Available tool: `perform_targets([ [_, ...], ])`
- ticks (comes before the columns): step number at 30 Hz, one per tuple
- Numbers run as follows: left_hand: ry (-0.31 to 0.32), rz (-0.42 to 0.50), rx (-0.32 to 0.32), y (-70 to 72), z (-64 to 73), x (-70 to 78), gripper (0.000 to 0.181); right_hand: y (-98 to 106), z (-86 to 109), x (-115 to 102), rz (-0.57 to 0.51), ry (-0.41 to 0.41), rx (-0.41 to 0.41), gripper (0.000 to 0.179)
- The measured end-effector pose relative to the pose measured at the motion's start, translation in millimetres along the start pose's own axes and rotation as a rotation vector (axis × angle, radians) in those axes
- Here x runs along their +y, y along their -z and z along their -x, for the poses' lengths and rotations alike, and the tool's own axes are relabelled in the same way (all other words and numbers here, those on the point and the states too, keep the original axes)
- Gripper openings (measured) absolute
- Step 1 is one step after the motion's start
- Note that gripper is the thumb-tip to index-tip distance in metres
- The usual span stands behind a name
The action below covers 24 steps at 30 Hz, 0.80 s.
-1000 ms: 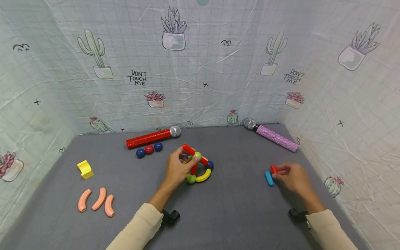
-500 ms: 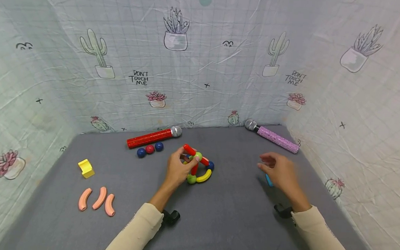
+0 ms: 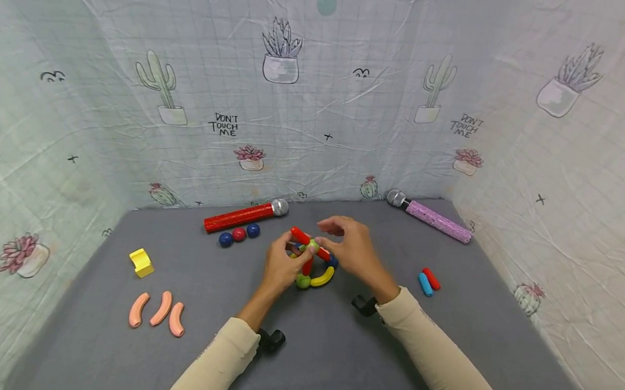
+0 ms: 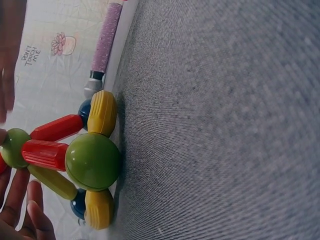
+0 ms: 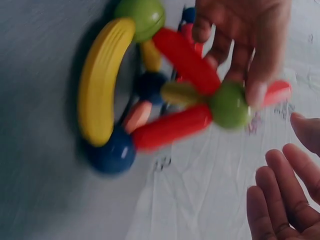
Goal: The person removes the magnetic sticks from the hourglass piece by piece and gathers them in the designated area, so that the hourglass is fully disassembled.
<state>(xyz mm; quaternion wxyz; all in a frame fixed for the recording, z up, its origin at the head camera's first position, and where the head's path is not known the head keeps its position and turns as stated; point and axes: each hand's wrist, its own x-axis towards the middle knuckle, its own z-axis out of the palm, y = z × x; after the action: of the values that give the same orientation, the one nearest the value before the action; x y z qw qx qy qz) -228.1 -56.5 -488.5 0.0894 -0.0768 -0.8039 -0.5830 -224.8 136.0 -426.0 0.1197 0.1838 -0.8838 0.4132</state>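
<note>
A pyramid-like frame of toy rods and balls stands on the grey cloth. My left hand (image 3: pixel 282 263) pinches its top green ball (image 3: pixel 313 246), from which a red rod (image 3: pixel 300 235) sticks out up and left. In the right wrist view, more red rods (image 5: pixel 172 127) run down to a blue ball (image 5: pixel 112 150) and a lower green ball (image 5: pixel 142 17). A curved yellow rod (image 5: pixel 102 82) joins those two at the base. My right hand (image 3: pixel 356 250) hovers just right of the top ball, fingers loosely bent, holding nothing.
Right of the frame lie a blue rod (image 3: pixel 425 284) and a red rod (image 3: pixel 432 278). Two toy microphones, red (image 3: pixel 239 216) and purple (image 3: pixel 438 221), lie at the back near several balls (image 3: pixel 239 234). Leftward are a yellow block (image 3: pixel 141 262) and curved pink rods (image 3: pixel 161 308).
My right hand has let go of the red rod beside the blue rod and moved left to the frame. The left hand has kept its hold on the top ball.
</note>
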Motion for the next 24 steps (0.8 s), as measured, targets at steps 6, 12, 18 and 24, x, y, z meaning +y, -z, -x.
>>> perform_targets([
  [6,-0.022,-0.021,0.018,-1.4,-0.3,-1.3,0.024,-25,-14.3,-11,0.003,0.043,-0.017,0.029],
  [12,-0.023,-0.040,0.027,-1.9,-0.3,-4.3,0.028,-38,-21.5,-19,0.063,0.056,-0.006,0.027],
  [18,-0.021,-0.057,0.021,-2.4,-0.6,-5.3,0.031,-41,-22.3,-21,0.046,0.050,0.008,0.021],
  [24,-0.028,-0.038,0.032,-2.6,-1.0,-5.2,0.030,-34,-23.4,-14,-0.274,-0.093,-0.016,0.019],
])
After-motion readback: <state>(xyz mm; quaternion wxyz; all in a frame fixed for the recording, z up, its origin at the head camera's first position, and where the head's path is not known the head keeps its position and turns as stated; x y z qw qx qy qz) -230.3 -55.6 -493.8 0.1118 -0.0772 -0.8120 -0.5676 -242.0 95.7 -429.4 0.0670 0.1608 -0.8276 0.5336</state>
